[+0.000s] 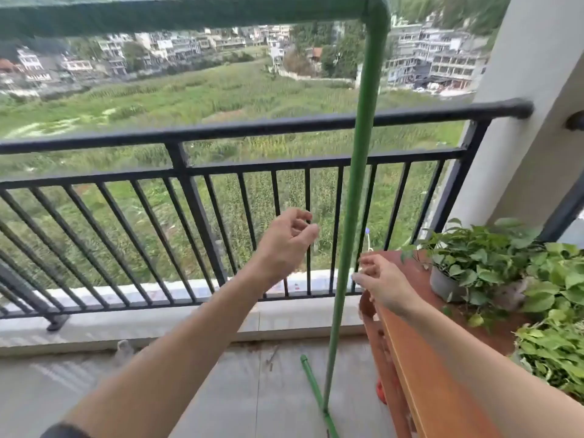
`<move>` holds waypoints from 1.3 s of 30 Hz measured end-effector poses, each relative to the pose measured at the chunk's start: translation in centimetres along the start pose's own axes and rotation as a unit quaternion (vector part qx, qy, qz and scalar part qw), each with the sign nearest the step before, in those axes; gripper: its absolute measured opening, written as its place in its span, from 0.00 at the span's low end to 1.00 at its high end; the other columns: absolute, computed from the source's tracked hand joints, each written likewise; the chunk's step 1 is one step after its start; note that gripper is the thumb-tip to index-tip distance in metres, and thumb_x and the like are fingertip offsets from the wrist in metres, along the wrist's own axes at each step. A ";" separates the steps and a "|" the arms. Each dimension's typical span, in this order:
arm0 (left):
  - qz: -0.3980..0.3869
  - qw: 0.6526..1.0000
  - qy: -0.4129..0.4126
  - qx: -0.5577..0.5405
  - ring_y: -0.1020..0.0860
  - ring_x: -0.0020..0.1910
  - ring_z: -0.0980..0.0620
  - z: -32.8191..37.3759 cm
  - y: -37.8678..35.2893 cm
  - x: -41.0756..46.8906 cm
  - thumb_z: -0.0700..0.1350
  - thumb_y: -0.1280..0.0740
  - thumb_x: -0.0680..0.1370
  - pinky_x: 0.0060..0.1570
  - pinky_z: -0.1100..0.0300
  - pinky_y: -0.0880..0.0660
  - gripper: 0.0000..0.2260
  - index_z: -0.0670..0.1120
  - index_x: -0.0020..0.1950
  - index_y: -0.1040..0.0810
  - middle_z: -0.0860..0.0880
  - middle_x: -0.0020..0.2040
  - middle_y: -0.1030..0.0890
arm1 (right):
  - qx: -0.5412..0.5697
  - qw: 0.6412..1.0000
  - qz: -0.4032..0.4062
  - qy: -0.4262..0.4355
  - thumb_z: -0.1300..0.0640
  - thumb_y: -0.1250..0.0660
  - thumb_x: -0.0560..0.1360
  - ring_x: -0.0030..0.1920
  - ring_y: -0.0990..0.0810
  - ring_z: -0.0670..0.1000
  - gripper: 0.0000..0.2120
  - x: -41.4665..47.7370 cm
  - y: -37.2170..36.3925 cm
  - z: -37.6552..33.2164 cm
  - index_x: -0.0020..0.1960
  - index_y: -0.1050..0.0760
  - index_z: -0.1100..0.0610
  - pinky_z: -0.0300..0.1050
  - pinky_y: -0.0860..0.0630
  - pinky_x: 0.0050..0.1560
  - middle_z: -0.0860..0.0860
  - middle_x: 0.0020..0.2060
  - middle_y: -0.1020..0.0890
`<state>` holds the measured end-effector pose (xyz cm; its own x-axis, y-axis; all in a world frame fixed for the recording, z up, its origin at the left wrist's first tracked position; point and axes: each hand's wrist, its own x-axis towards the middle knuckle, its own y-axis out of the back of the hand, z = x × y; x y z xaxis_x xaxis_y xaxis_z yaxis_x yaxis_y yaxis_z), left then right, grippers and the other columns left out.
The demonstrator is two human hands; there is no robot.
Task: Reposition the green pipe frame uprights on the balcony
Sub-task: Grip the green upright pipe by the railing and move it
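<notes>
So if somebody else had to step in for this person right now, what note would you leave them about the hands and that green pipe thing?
Left hand: open, fingers loosely curled, left of the green pipe upright, not touching it.
Right hand: open, just right of the same upright, above the reddish-brown wooden planter box; contact cannot be told.
The upright stands on the balcony floor in front of the black metal railing, joined by a green elbow fitting to the green top bar.
A green pipe base piece lies on the floor at its foot.
Done: unclear. Left: grip the upright and shift it.
</notes>
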<state>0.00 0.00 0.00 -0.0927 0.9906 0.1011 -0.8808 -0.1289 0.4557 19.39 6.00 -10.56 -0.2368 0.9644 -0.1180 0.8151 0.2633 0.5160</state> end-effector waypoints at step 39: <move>0.139 0.979 -0.099 -0.114 0.28 0.28 0.47 -2.7 12.6 -9.5 0.70 0.44 0.69 0.36 0.51 0.26 0.30 0.41 0.43 0.31 0.47 0.29 0.27 | -0.080 0.924 -0.267 0.262 0.51 0.31 0.74 0.41 0.20 0.52 0.06 -4.4 -20.2 -10.5 0.44 0.28 0.50 0.52 0.22 0.46 0.51 0.38 0.18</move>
<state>-11.47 -10.90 2.36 -0.2714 0.8871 0.3734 -0.9170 -0.3561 0.1795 -1.56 -3.86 -11.55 -0.8401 0.5422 0.0136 0.4294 0.6496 0.6274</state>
